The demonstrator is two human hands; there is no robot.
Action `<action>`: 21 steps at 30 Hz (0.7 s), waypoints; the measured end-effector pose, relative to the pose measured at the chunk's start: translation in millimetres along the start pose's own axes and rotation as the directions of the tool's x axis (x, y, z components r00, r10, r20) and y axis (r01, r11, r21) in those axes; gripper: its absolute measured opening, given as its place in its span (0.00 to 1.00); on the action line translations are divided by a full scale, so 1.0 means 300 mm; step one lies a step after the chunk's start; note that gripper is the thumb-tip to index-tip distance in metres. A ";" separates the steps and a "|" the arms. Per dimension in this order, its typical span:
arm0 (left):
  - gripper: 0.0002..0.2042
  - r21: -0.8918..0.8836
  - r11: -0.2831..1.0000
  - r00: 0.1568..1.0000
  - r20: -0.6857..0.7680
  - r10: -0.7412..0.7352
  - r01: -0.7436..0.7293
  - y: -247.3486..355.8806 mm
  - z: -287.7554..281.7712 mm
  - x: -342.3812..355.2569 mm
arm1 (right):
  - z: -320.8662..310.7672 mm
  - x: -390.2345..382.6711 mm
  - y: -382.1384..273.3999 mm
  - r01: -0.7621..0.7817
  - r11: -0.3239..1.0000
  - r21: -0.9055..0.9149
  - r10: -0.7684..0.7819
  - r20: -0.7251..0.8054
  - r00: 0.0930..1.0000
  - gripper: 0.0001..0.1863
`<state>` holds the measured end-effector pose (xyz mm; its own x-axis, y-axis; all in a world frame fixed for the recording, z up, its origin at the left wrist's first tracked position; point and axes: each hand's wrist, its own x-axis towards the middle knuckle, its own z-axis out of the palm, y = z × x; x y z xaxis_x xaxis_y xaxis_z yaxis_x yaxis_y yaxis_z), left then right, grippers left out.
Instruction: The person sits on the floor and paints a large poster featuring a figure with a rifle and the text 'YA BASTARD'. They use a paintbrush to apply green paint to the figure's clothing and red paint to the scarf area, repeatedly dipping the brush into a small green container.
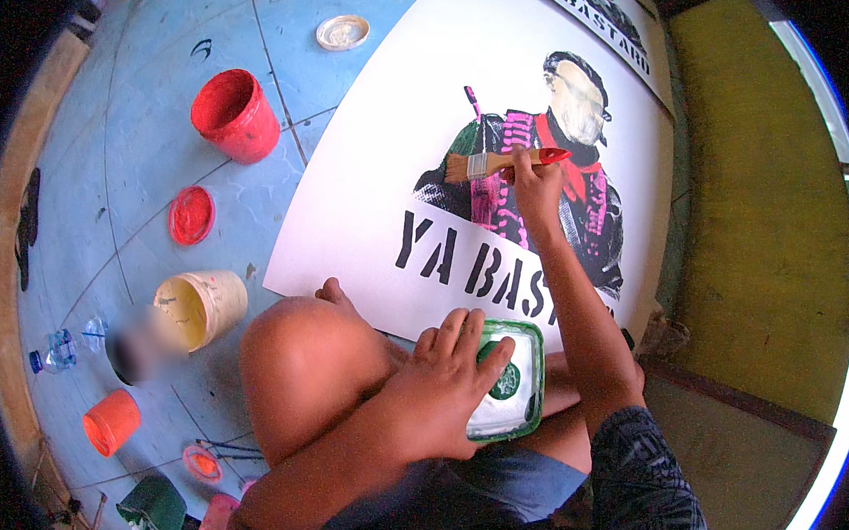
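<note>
Head view: R hand (533, 186) is closed on the brush (478, 166) by its handle, bristles pointing L, above the painted figure (597, 205) on the white sheet (346, 207); can't tell if bristles touch. L hand (435, 388) grips the sq. green-rimmed tub (540, 375), fingers & thumb spread over its L part, over the lap. Blue floor (152, 97), L of sheet: 1 red bucket (254, 140) w/ 1 red lid (191, 216) nearby, 1 cream bucket (225, 297), 1 orange cup (117, 422).
</note>
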<state>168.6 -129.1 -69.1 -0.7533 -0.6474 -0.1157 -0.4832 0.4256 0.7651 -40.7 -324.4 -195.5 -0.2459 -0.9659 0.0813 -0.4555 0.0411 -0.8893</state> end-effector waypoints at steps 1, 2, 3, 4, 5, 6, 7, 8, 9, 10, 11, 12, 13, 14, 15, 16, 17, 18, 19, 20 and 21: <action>0.51 0.009 1.000 1.000 -0.003 0.002 -0.002 0.000 0.003 -0.002 | -0.002 -0.005 0.000 -0.021 1.000 0.016 0.021 0.015 1.000 0.18; 0.51 -0.001 1.000 1.000 -0.002 0.002 -0.002 0.001 0.004 -0.001 | -0.009 0.002 0.004 -0.003 1.000 0.020 0.003 0.002 1.000 0.18; 0.51 -0.011 1.000 1.000 -0.002 0.002 -0.002 0.001 0.003 0.002 | -0.019 0.016 0.006 0.016 1.000 0.024 -0.016 -0.010 1.000 0.18; 0.51 -0.021 1.000 1.000 -0.002 0.002 -0.002 0.001 0.002 0.004 | -0.023 0.027 0.009 0.034 0.999 0.029 -0.034 -0.022 0.999 0.18; 0.51 -0.019 1.000 1.000 -0.006 0.000 -0.001 0.001 0.001 0.005 | -0.020 0.031 0.014 0.029 0.999 0.025 -0.029 -0.033 0.999 0.18; 0.51 -0.017 1.000 1.000 -0.010 -0.001 0.001 0.002 0.000 0.005 | -0.016 0.034 0.020 0.025 0.999 0.021 -0.024 -0.046 0.999 0.18; 0.51 -0.016 1.000 1.000 -0.014 -0.001 0.001 0.003 -0.001 0.006 | -0.014 0.033 0.026 0.020 1.000 0.017 -0.019 -0.058 0.998 0.18; 0.51 -0.014 1.000 1.000 -0.013 -0.002 0.002 0.002 -0.001 0.005 | -0.008 0.022 0.026 0.010 1.000 0.015 -0.009 -0.039 0.999 0.17; 0.51 -0.012 1.000 1.000 -0.011 -0.002 0.001 0.002 0.000 0.005 | -0.003 0.003 0.029 0.000 1.000 0.013 0.000 -0.021 1.000 0.17; 0.51 -0.010 1.000 1.000 -0.009 -0.001 0.001 0.002 0.000 0.005 | 0.000 -0.019 0.032 -0.009 1.000 0.011 0.009 -0.003 1.000 0.17; 0.51 -0.009 1.000 1.000 -0.012 0.007 -0.008 0.002 -0.002 0.003 | -0.001 -0.048 0.017 -0.016 1.000 -0.009 0.017 0.024 1.000 0.16; 0.51 -0.008 1.000 1.000 -0.014 0.016 -0.016 0.003 -0.006 0.001 | 0.002 -0.067 0.013 -0.017 1.000 0.021 0.016 0.051 0.999 0.16; 0.50 -0.007 1.000 1.000 -0.017 0.025 -0.025 0.003 -0.008 -0.001 | 0.003 -0.082 0.009 -0.019 0.998 0.052 0.015 0.079 0.997 0.16; 0.50 -0.008 1.000 0.999 -0.020 0.025 -0.026 0.002 -0.004 -0.002 | 0.003 -0.094 0.001 -0.022 0.996 0.082 0.013 0.106 0.994 0.16; 0.50 -0.010 1.000 0.999 -0.024 0.026 -0.026 0.000 0.002 -0.002 | -0.002 -0.099 -0.009 -0.047 0.997 0.060 0.042 0.080 0.996 0.16; 0.50 -0.012 1.000 0.999 -0.027 0.026 -0.027 -0.001 0.006 -0.003 | -0.012 -0.093 -0.020 -0.019 0.998 0.062 0.014 0.092 0.996 0.15; 0.50 -0.012 1.000 0.999 -0.027 0.027 -0.027 0.000 0.006 -0.003 | -0.029 -0.082 -0.035 0.007 0.998 0.066 -0.013 0.103 0.995 0.15; 0.50 -0.012 1.000 0.999 -0.026 0.022 -0.022 0.000 0.004 -0.002 | -0.037 -0.077 -0.054 0.031 0.997 0.073 -0.039 0.118 0.992 0.14; 0.50 -0.012 1.000 1.000 -0.025 0.016 -0.017 -0.001 0.003 0.000 | -0.042 -0.077 -0.071 0.048 0.993 0.110 -0.065 0.157 0.985 0.12; 0.50 -0.018 1.000 0.999 -0.028 0.019 -0.020 0.001 -0.001 -0.002 | -0.048 -0.078 -0.098 0.078 0.989 0.123 -0.105 0.232 0.967 0.12; 0.50 -0.024 0.999 0.999 -0.030 0.022 -0.022 0.003 -0.004 -0.004 | -0.053 -0.080 -0.123 0.108 0.984 0.138 -0.146 0.305 0.941 0.11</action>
<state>169.6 -128.7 -67.6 -0.7499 -0.6567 -0.0800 -0.4554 0.4247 0.7825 -31.5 -298.6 -157.5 0.0955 -0.9930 0.0692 -0.3564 -0.0990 -0.9291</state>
